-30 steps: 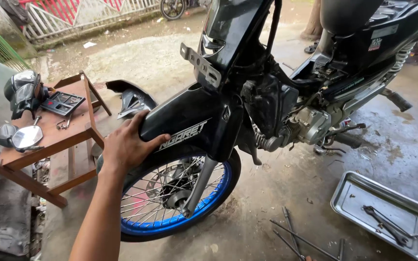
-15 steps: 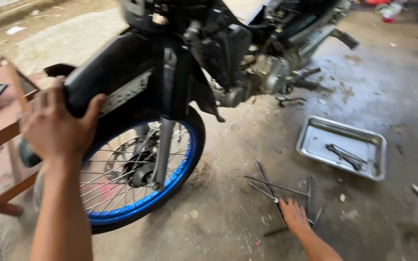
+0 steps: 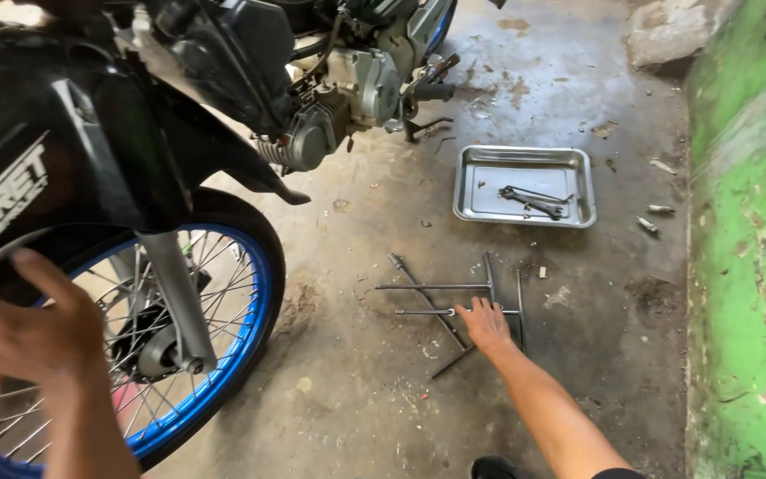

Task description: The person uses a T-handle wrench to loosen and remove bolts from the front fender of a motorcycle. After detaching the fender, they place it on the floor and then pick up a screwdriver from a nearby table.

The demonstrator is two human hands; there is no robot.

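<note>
Head: right fingers [image 3: 474, 310] on rods [image 3: 436, 286].

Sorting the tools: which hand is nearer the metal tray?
Right. The right hand rests on the long rods on the floor, just below the metal tray; the left hand is far off at the front wheel.

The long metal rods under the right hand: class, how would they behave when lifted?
The rods look like thin steel, so probably stiff, not floppy. Being round, they may roll on the concrete floor. The right hand covers several crossed ones, which could clatter apart.
</note>
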